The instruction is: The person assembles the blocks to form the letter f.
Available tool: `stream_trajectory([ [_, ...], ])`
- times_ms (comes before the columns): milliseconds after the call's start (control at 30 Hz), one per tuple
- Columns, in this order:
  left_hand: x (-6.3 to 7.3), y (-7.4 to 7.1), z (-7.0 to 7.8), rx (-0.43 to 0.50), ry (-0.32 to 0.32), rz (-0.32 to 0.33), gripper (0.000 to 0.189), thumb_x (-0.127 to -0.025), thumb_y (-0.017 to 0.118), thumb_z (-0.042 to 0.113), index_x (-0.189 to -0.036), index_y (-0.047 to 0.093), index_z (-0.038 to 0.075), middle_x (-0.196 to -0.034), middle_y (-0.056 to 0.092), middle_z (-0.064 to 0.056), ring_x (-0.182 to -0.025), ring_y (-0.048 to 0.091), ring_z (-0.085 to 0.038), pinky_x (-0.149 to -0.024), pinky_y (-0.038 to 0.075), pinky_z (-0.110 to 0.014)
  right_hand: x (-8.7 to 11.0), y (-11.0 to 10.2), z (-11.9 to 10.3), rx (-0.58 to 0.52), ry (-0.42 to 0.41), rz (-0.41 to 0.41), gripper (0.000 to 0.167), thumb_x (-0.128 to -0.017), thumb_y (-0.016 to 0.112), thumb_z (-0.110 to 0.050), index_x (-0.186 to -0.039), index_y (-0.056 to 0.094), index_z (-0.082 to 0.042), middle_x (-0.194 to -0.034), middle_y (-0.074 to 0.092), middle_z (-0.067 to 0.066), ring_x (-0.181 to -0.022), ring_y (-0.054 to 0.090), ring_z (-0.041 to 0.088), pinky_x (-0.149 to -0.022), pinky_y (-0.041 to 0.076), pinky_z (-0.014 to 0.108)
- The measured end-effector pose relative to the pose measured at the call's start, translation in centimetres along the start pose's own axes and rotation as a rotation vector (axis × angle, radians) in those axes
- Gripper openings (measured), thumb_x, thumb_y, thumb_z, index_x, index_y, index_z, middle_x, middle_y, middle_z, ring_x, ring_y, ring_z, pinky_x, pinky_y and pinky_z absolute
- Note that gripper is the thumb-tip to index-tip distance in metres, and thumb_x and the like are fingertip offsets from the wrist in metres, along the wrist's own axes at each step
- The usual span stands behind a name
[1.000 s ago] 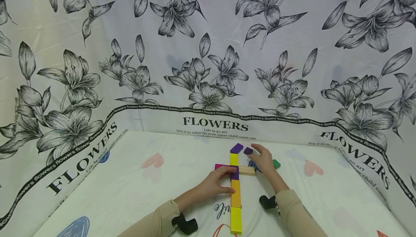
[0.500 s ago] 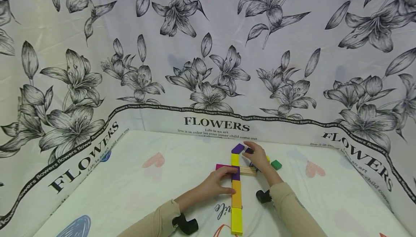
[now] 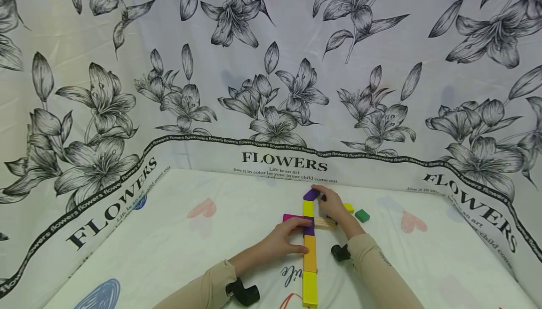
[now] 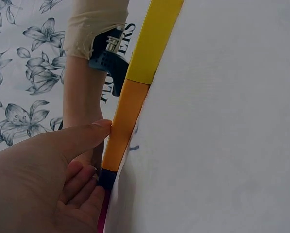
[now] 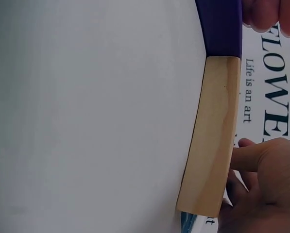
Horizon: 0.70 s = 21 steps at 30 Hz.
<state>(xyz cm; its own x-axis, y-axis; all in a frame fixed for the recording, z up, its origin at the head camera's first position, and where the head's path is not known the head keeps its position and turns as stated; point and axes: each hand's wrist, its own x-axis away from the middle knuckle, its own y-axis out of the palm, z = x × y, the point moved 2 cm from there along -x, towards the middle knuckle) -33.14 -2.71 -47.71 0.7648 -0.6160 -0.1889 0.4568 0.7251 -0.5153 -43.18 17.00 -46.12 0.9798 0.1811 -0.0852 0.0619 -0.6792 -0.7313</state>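
Observation:
A cross of coloured blocks lies on the white cloth. My left hand (image 3: 277,242) rests along its left side, the fingers on the central purple block (image 4: 107,178) and the thumb against the orange block (image 4: 121,131). A yellow block (image 3: 310,290) is at the near end, another yellow block (image 3: 308,209) beyond the centre, with a slanted purple block (image 3: 311,194) at the far tip. My right hand (image 3: 334,206) pinches at a small dark purple block, mostly covered by the fingers; its index fingertip reaches the slanted block. A magenta block (image 3: 291,217) and natural wood block (image 5: 212,141) form the arms.
A green block (image 3: 362,215) and a loose yellow block (image 3: 349,207) lie right of the right hand. Behind the cloth rises a flower-print curtain (image 3: 279,161) lettered "FLOWERS". Heart prints mark the cloth.
My right hand has moved left over the small purple block to the slanted block at the tip. The loose yellow block has come into view behind it. My left hand stays in place.

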Motion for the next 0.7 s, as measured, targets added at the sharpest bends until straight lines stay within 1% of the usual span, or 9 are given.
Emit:
stream_trajectory([
  [167, 0.1, 0.0, 0.1, 0.024, 0.003, -0.009, 0.065, -0.082, 0.079, 0.019, -0.139, 0.050, 0.013, -0.141, 0.053, -0.002, -0.133, 0.051, -0.017, -0.114, 0.040, -0.030, 0.1, 0.0, 0.2, 0.031, -0.005, 0.001, 0.054, -0.092, 0.050, 0.003, -0.143, 0.049, -0.015, -0.151, 0.044, 0.015, -0.142, 0.036, 0.039, -0.119, 0.028, 0.057],
  [267, 0.0, -0.1, 0.3, 0.019, 0.003, -0.006, 0.065, -0.082, 0.079, 0.019, -0.140, 0.050, 0.012, -0.141, 0.054, -0.002, -0.133, 0.051, -0.017, -0.115, 0.040, -0.031, 0.1, -0.1, 0.2, 0.025, 0.014, -0.001, 0.054, -0.093, 0.050, 0.002, -0.144, 0.049, -0.016, -0.152, 0.044, 0.014, -0.143, 0.035, 0.039, -0.119, 0.026, 0.057],
  [400, 0.0, -0.1, 0.5, 0.015, 0.001, -0.001, 0.065, -0.081, 0.079, 0.018, -0.140, 0.050, 0.012, -0.142, 0.053, -0.002, -0.134, 0.051, -0.017, -0.115, 0.039, -0.031, 0.3, -0.4, 0.2, 0.018, 0.017, 0.003, 0.054, -0.092, 0.050, 0.001, -0.143, 0.049, -0.015, -0.152, 0.043, 0.014, -0.144, 0.034, 0.039, -0.119, 0.026, 0.058],
  [567, 0.1, -0.1, 0.6, 0.023, 0.000, -0.002, 0.065, -0.082, 0.079, 0.017, -0.139, 0.050, 0.012, -0.142, 0.053, -0.002, -0.134, 0.050, -0.017, -0.115, 0.039, -0.030, 0.7, -0.7, 0.3, 0.024, -0.018, 0.024, 0.052, -0.092, 0.049, 0.002, -0.142, 0.050, -0.011, -0.150, 0.046, 0.015, -0.143, 0.036, 0.039, -0.119, 0.027, 0.057],
  [700, 0.1, 0.0, 0.5, 0.018, -0.005, -0.001, 0.065, -0.082, 0.079, 0.018, -0.139, 0.050, 0.013, -0.142, 0.053, -0.001, -0.134, 0.050, -0.017, -0.115, 0.039, -0.031, 1.1, -0.9, 0.5, -0.007, -0.028, 0.052, 0.052, -0.091, 0.057, -0.001, -0.142, 0.049, -0.008, -0.150, 0.045, 0.017, -0.143, 0.035, 0.039, -0.119, 0.026, 0.057],
])
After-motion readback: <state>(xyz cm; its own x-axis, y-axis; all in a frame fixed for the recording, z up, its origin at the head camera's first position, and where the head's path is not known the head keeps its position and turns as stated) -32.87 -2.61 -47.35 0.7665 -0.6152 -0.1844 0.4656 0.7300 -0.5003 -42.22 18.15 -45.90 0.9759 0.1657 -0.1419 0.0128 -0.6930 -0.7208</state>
